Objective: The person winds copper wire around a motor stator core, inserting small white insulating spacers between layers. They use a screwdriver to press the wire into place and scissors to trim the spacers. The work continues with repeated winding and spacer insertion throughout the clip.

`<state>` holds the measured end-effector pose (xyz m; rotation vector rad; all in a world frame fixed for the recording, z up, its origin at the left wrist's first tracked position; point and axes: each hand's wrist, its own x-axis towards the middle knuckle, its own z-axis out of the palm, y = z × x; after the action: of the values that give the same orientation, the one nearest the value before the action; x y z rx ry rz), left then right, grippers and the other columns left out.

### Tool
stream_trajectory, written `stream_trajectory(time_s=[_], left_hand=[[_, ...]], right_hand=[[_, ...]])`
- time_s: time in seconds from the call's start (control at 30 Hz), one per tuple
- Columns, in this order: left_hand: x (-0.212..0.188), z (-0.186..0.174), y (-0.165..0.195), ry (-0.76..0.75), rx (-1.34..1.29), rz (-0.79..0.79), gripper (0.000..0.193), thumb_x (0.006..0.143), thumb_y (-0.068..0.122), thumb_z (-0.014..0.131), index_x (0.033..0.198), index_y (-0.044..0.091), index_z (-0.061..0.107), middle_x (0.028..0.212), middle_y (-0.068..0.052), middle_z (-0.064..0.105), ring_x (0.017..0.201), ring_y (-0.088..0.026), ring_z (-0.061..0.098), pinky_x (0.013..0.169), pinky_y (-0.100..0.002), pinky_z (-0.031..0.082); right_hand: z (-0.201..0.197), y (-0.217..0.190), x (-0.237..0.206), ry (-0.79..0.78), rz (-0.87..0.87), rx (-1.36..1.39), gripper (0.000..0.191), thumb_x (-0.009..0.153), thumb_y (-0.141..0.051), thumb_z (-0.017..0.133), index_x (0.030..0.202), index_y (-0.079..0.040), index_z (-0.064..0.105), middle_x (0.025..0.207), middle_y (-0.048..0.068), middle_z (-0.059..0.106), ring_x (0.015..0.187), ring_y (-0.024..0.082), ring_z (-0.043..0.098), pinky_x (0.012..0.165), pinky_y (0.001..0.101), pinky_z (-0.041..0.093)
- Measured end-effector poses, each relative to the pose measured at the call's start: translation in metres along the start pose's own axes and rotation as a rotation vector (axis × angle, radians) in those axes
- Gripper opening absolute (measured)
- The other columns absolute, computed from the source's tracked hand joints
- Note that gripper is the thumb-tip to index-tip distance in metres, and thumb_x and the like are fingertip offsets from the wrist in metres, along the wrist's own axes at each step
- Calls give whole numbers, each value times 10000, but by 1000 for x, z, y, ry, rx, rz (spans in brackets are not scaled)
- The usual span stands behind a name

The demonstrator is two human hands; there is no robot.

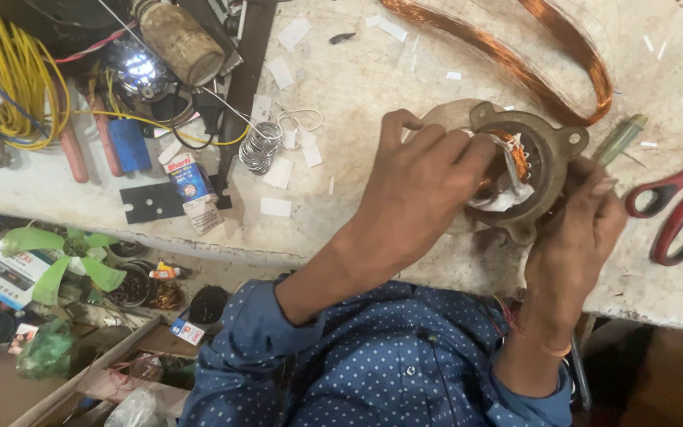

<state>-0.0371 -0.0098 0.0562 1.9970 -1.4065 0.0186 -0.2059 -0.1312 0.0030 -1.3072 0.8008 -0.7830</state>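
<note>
We pinch the windings (518,156) with our left hand (424,183); our right hand (583,225) clasps the stator (551,170) at 4 o'clock.

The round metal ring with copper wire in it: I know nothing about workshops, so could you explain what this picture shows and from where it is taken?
The camera sits on the person's head and looks down at their own two hands over a pale workbench. The left hand and right hand hold a round metal motor part; the left hand's fingers press at its copper windings and white paper. Around it lie a loop of copper wire, red-handled scissors, a screwdriver, paper slips and yellow wire.
</note>
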Motion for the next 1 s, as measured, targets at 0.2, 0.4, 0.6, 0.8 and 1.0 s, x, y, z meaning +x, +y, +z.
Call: stream_trajectory(time_s=[0.2, 0.4, 0.6, 0.8, 1.0], left_hand=[[2, 9, 5, 48, 39, 32, 192, 865, 79, 725, 1049, 41, 686, 853, -45, 661, 829, -199, 650, 958, -472, 424], [1, 17, 10, 120, 71, 42, 136, 856, 53, 723, 982, 34, 677, 805, -44, 617, 793, -200, 626, 915, -418, 459], [-3, 25, 13, 203, 158, 61, 102, 872, 63, 738, 940, 34, 668, 772, -41, 573, 754, -188, 575, 849, -395, 475], [-6, 34, 10, 202, 146, 71, 68, 903, 65, 727, 932, 46, 669, 780, -42, 586, 752, -175, 562, 824, -375, 475], [-11, 35, 6, 133, 150, 89, 158, 926, 65, 758, 1063, 20, 695, 890, -60, 624, 873, -197, 588, 849, -377, 504]], right_hand=[[-6, -1, 9, -144, 245, 227, 670, 1134, -580, 480, 1256, 68, 600, 930, 63, 630, 659, 84, 518, 570, 230, 403], [-7, -8, 22, -69, 544, 357, 798, 989, -717, 479, 1304, 2, 617, 980, 37, 687, 568, 30, 503, 393, 132, 327], [-5, -10, 25, -100, 599, 429, 773, 968, -701, 488, 1277, -2, 602, 986, 66, 678, 478, 30, 468, 341, 114, 312], [-11, -3, 24, -136, 592, 455, 775, 968, -693, 505, 1277, 11, 595, 1047, 88, 682, 532, 33, 498, 367, 108, 316], [-26, 12, 24, -256, 547, 506, 787, 1050, -675, 496, 1306, 65, 570, 1045, 113, 665, 557, 22, 461, 416, 113, 303]])
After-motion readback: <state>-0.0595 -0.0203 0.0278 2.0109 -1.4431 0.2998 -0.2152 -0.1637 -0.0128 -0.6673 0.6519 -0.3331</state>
